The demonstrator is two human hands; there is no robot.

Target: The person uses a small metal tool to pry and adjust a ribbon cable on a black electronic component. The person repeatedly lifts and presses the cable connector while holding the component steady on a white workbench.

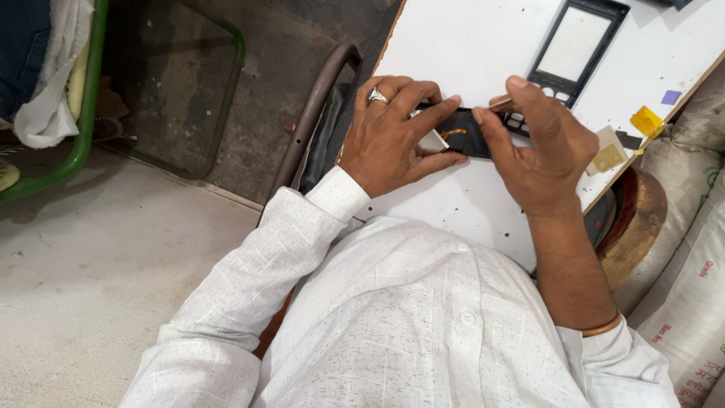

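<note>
Left hand (393, 136): curled over the near end of a black phone part (464, 132), thumb and forefinger pinching it, a ring on one finger.
Right hand (540, 147): fingers closed on the far end of the same part, and a thin brown tool (502, 103) is gripped between thumb and forefinger, its tip down at the part.
Phone part: held between both hands just above the counter (461, 45), near its front edge; a small white piece and an orange strip show on it beside the left thumb.
Just beyond the hands: a black phone frame (578, 45) with an open window lies flat on the counter, touching nothing but the surface, close behind the right fingers.
Counter edge, right: a yellow scrap (646, 121), a small purple square (671, 97) and a tan card (608, 155) lie there, well apart from the hands.
Off the counter: a wooden stool (642, 219) and white sacks (691, 264) sit to the right.
Left side: a dark chair arm (313, 113) curves past the left wrist, with a green-framed seat (83, 128) farther out on the concrete floor (91, 264).
</note>
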